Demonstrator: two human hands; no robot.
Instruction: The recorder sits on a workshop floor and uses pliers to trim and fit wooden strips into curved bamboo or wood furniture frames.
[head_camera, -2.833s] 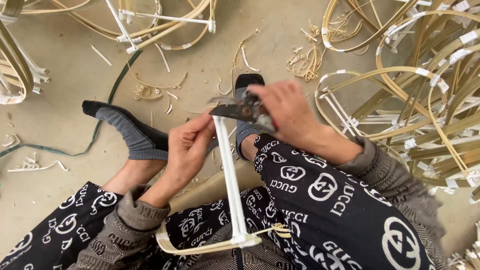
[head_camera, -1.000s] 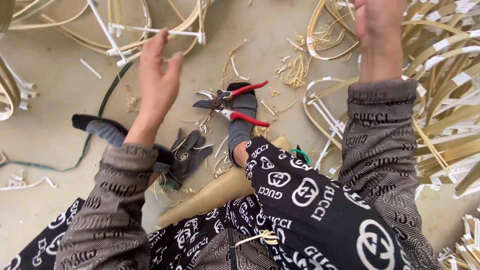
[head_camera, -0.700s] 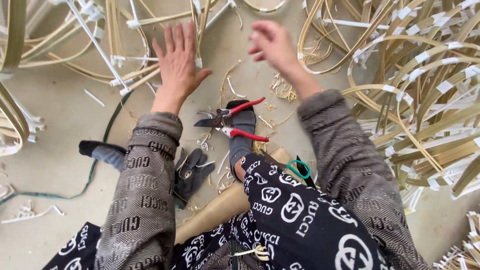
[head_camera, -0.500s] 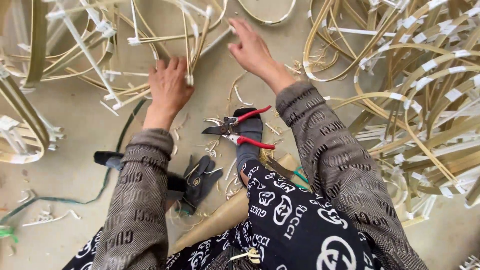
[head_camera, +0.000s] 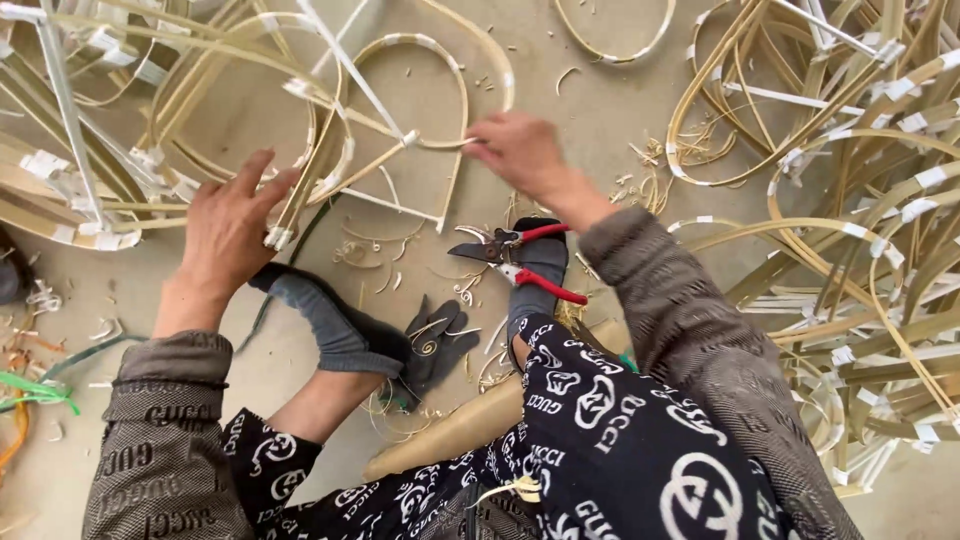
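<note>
Both hands reach across the floor into bent bamboo frames. The right hand (head_camera: 520, 152) pinches a looped bamboo frame (head_camera: 440, 110) at its taped joint — long axis pointing away. The left hand (head_camera: 228, 225), fingers spread open, rests on neighbouring strips (head_camera: 300, 190).

A bare concrete floor (head_camera: 600, 110) fills the view, pale grey-beige and dusty, lit evenly by soft daylight with only faint shadows. No wall, window or furniture shows. Taking the red-handled shears (head_camera: 515, 262) lying on the floor as the landmark: to their right rises a large tangled heap of bent bamboo strips (head_camera: 860, 200) bound with white tape, and to their upper left lies another heap of taped hoops (head_camera: 100, 160). Thin curled shavings (head_camera: 660, 165) are scattered just above and around the shears. Far to their left, at the picture's edge, lie green and orange cords (head_camera: 30, 395). A dark glove (head_camera: 435, 345) lies just below and left of the shears.
</note>
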